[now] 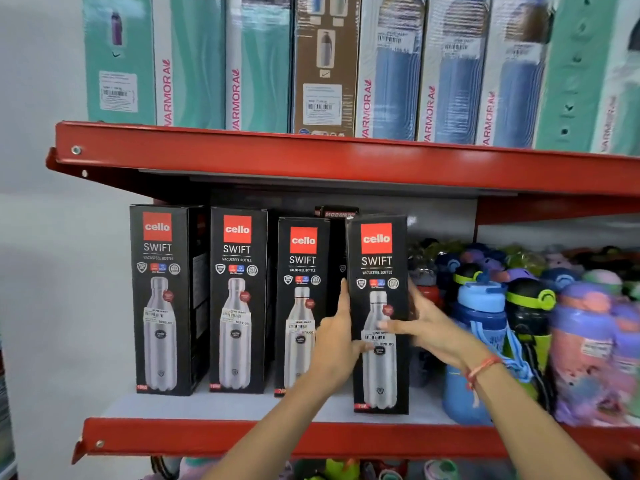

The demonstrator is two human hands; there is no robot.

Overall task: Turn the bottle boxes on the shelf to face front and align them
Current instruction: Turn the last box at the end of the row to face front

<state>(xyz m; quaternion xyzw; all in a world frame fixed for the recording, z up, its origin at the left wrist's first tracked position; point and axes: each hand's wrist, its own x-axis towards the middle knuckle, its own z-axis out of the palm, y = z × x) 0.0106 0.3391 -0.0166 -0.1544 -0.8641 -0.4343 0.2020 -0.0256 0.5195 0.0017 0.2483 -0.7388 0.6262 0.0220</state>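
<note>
Several black Cello Swift bottle boxes stand on the lower red shelf, printed fronts facing me. The rightmost box stands nearer the shelf's front edge than the others. My left hand presses its left side, thumb on the front. My right hand holds its right side, fingers across the front near the price sticker. Left of it are the third box, the second box and the first box. Another dark box peeks out behind.
Coloured plastic water bottles crowd the shelf right of the held box, touching distance from my right hand. The upper red shelf carries tall teal and blue Varmora boxes. A white wall lies to the left. More bottles show below.
</note>
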